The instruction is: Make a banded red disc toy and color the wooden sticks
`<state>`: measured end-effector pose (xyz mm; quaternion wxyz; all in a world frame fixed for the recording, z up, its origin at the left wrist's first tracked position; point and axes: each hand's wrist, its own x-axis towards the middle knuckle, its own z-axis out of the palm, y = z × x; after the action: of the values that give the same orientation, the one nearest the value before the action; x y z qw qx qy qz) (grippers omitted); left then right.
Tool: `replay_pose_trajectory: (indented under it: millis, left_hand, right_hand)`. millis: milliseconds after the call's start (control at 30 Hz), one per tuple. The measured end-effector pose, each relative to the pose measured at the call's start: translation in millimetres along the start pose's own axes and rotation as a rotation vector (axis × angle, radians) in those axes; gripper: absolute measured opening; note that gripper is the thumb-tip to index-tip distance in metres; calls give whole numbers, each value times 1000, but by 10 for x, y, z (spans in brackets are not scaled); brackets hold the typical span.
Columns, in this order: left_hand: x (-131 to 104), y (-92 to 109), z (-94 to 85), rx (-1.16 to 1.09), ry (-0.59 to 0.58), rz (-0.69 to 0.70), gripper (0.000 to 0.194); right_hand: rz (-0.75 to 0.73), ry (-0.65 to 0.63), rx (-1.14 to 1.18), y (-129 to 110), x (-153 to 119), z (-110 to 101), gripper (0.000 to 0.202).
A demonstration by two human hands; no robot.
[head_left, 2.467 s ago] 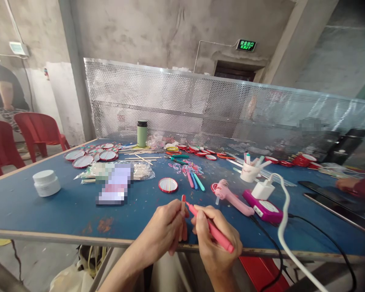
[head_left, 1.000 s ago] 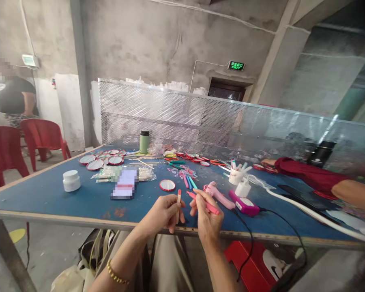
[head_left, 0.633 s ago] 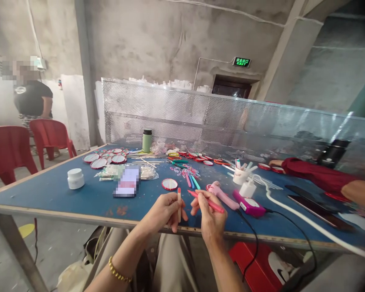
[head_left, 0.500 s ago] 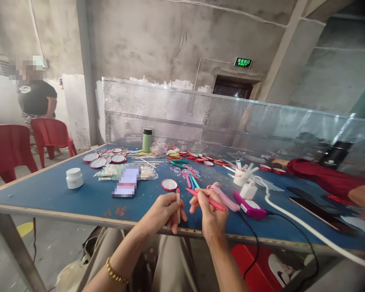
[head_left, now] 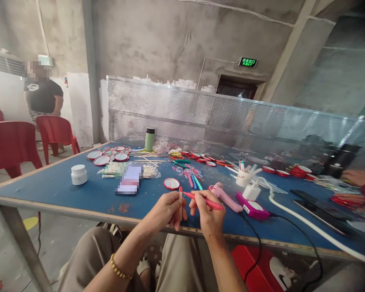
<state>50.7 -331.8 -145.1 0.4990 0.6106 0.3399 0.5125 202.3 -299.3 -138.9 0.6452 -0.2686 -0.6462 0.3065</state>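
The blue table [head_left: 57, 198] spreads across the whole working space, with a perforated metal screen [head_left: 170, 109] standing along its far side, presumably to divide it from whatever lies beyond. At the near edge come the two hands, held close together over the tabletop, perhaps so that one can steady while the other works finely. The left hand [head_left: 167, 207] is loosely curled, thumb and forefinger pinched, the lower fingers partly spread; the right hand [head_left: 212, 215] is folded into a writing grip. Beyond the right hand lies a pink glue gun [head_left: 229, 199], seemingly parked within easy reach, next to a purple box [head_left: 252, 207]. The phone [head_left: 129, 180] rests partly on clear bags of sticks, which may prop it towards the person. A white cup [head_left: 242, 178] keeps pens upright, probably for quick picking. Smaller again, a red-rimmed disc [head_left: 171, 184] lies just beyond the left hand. The right hand grips a pink marker [head_left: 215, 205] low on its barrel, likely for control, its tip pointing left. Smallest is the wooden stick [head_left: 180, 205], pinched upright in the left hand, its red end up, apparently to expose it to the marker; whether they touch I cannot tell.
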Motion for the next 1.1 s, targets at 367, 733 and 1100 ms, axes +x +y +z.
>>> replay_pose_trajectory:
  millis: [367,733,1100]
  left_hand:
    - [2,0,7,15,2,-7,39]
    - [-5,11,16,26,4,-13,40]
    - [-1,2,6,21,-2,-16,38]
  right_hand:
    - [-14,-23,-32,-6,-15,-8,21]
    - [-16,-34,-65,-54,-8,3,23]
    - [-44,-26,-91,-49,-20,-2,24]
